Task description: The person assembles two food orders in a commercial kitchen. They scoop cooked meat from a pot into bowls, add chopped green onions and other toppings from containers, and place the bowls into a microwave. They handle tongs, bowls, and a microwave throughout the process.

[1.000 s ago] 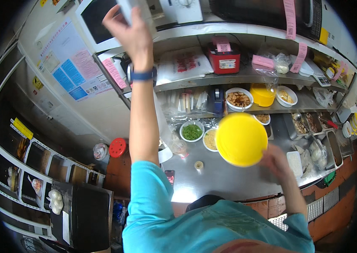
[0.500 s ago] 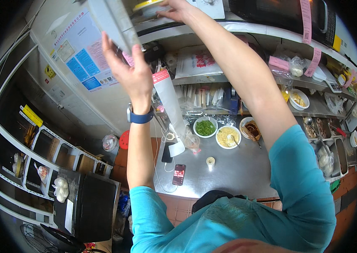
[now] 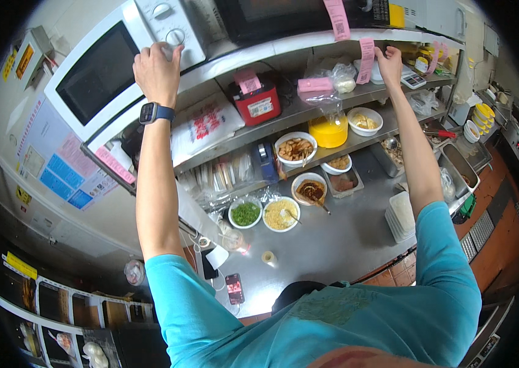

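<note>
My left hand point(image 3: 157, 75), with a dark-blue-banded watch on its wrist, rests against the front of the white microwave point(image 3: 99, 72), just below its lower dial point(image 3: 175, 37). The fingers bend over the door's edge and the thumb stands apart. The microwave door is closed. At the shelf on the right, my right hand point(image 3: 389, 65) is raised beside a hanging pink paper slip point(image 3: 365, 61), in front of a white scale point(image 3: 413, 79). Its thumb and forefinger are apart, and I see nothing between them.
Bowls of chopped greens point(image 3: 246, 213), minced garlic point(image 3: 282, 214) and dark sauce point(image 3: 309, 187) stand on the steel counter point(image 3: 333, 245). Stacked white containers point(image 3: 400, 216) are under my right arm. A phone point(image 3: 235, 289) lies at the left, near a small pale cup point(image 3: 269, 258). A red box point(image 3: 256, 104) sits on the shelf.
The microwave door has swung from open to closed. My right hand has left the microwave's inside and moved right to the shelf. My view has turned to the right.
</note>
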The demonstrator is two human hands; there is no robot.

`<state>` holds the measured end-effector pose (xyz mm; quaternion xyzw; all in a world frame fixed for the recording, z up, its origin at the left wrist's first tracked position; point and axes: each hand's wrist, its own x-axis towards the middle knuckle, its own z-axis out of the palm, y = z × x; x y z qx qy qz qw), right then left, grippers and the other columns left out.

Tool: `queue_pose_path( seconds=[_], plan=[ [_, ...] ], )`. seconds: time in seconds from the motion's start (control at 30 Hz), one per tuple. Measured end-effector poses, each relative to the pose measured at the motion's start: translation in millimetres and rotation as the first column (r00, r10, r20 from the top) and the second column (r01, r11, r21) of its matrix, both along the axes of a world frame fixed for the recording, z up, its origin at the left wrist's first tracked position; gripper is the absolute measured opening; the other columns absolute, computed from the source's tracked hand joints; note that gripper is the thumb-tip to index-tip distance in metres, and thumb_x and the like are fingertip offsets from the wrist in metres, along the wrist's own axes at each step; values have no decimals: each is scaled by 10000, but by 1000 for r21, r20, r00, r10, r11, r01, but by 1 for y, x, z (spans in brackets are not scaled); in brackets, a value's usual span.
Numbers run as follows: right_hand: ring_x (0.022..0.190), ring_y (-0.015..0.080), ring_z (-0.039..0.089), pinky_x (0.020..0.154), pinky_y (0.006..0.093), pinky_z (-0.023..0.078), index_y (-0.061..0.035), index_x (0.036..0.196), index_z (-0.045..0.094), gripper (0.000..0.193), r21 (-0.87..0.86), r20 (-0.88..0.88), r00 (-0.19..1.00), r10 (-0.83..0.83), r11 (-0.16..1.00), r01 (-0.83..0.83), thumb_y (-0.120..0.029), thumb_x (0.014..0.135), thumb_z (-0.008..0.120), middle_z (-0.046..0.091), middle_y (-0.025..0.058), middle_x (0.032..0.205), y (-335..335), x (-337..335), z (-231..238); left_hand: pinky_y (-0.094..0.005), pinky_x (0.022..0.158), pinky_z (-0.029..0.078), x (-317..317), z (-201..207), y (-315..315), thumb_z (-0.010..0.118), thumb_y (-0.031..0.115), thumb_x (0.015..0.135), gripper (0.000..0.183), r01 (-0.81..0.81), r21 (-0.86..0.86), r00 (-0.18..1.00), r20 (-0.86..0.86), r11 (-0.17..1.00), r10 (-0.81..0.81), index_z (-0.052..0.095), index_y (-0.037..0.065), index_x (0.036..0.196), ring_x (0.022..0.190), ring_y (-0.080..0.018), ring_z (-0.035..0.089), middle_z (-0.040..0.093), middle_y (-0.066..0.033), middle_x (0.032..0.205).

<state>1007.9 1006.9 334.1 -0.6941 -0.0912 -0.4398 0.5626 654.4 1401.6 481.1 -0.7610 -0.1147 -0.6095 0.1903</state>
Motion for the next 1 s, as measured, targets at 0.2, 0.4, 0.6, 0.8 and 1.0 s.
queue_pose_path(
  seconds=[0.2,0.4,0.6,0.8,1.0],
  plan=[
    [841,106,584,790,259,438,-35,1058,699,530,464,-279,516,810,584,-665,-531,871,706,680,26,937,-7,85,1,-418,806,483,22,2,0,754,257,816,223,129,14,989,71,992,-129,687,55,883,885,-311,605,662,-115,889],
    [699,126,614,655,291,479,13,996,745,476,-143,-243,883,401,886,-441,-449,894,693,703,46,816,-34,41,27,-417,787,514,20,15,7,648,58,802,115,135,146,991,1,980,-136,698,80,903,907,-305,622,652,-88,908],
    [661,75,605,587,233,470,-16,1083,714,465,-98,-4,599,801,596,-797,-454,949,634,692,23,788,64,-145,87,-422,903,465,12,9,-6,653,24,789,361,109,104,994,-1,989,-110,686,132,1132,1000,-291,562,631,-90,1065],
    [788,153,629,685,317,482,-40,1095,712,366,-133,59,556,829,558,-819,-351,911,656,696,57,937,283,-206,233,-465,928,421,-22,-86,-79,615,-9,756,394,461,-121,882,168,879,-439,590,28,1148,1052,-365,533,574,-179,1071],
    [979,289,634,830,493,456,-50,1131,708,399,-503,-53,858,511,728,-465,-337,871,613,684,138,1084,337,-200,283,-425,911,451,-53,-161,-149,613,-28,765,314,635,-259,772,168,728,-614,604,12,1076,983,-353,587,624,-174,1040]
  ],
)
